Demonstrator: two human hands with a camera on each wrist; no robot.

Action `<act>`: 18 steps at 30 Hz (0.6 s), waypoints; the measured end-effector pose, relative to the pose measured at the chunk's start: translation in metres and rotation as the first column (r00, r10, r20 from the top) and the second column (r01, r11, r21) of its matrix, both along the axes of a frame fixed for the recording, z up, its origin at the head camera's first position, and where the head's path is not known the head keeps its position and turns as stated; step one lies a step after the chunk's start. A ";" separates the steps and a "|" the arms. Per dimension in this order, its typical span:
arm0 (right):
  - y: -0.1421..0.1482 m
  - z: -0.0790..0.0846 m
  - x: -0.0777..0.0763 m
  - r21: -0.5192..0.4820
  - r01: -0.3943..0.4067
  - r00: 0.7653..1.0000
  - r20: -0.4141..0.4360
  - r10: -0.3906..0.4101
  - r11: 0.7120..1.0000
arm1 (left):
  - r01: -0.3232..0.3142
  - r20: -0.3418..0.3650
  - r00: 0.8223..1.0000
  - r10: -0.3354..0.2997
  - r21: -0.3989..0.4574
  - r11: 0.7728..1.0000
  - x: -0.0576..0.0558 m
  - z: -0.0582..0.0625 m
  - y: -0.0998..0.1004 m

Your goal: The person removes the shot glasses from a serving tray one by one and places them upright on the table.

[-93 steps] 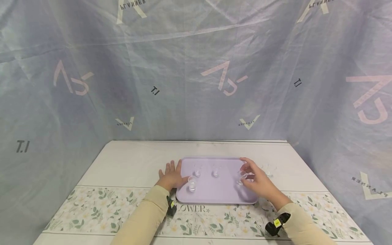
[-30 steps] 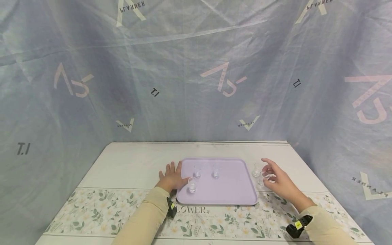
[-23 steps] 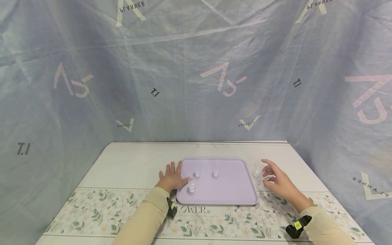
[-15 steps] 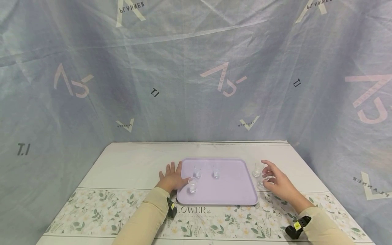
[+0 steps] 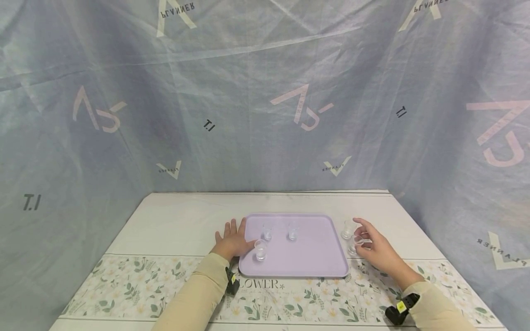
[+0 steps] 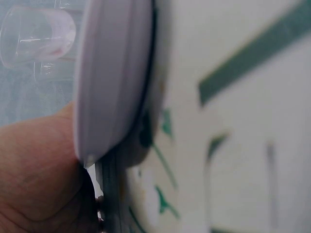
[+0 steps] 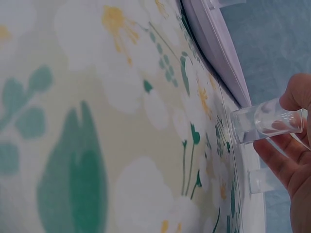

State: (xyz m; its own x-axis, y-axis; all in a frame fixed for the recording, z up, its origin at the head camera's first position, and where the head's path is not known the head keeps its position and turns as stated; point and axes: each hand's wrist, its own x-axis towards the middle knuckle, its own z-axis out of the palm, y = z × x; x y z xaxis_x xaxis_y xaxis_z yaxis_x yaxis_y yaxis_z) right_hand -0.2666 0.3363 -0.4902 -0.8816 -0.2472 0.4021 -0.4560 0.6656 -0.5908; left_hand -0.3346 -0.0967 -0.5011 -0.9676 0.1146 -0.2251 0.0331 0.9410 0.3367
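Observation:
My left hand point(image 5: 233, 241) lies with fingers spread along the left edge of the lilac tray point(image 5: 306, 257), its thumb over the rim close to a clear shot glass point(image 5: 260, 251). In the left wrist view, the thumb base lies against the tray's side point(image 6: 114, 82). My right hand point(image 5: 374, 243), just right of the tray, pinches another clear shot glass point(image 5: 353, 248) between thumb and fingers. That glass point(image 7: 250, 125) is upright, its base close to the tablecloth beside the tray. A further shot glass point(image 5: 347, 231) stands right behind it.
Two more clear shot glasses, a left one point(image 5: 267, 233) and a middle one point(image 5: 292, 233), stand in the tray's far half. A white tablecloth point(image 5: 186, 216) with a floral band point(image 5: 128, 280) lies underneath. A grey-blue printed curtain point(image 5: 248, 151) encloses the back and sides.
My right hand, which held a shot glass over the tray's right part, has moved right to beside the tray, shifting only slightly in the last second. My left hand stays in place.

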 end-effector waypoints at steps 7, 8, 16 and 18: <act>-0.002 0.002 0.001 0.008 0.021 0.999 0.024 -0.021 1.000 | -0.008 0.001 1.000 0.008 -0.002 1.000 -0.008 -0.009 -0.001; -0.002 0.002 0.001 0.009 0.020 1.000 0.023 -0.020 1.000 | -0.009 0.003 1.000 0.009 -0.002 1.000 -0.007 -0.008 -0.001; -0.001 0.004 0.003 0.049 0.036 0.996 -0.085 -0.032 0.998 | -0.013 0.014 1.000 0.013 0.012 1.000 0.005 0.008 0.002; -0.002 0.007 0.003 0.062 0.073 0.986 -0.152 -0.062 0.995 | -0.013 0.010 1.000 0.013 0.011 1.000 0.004 0.007 0.002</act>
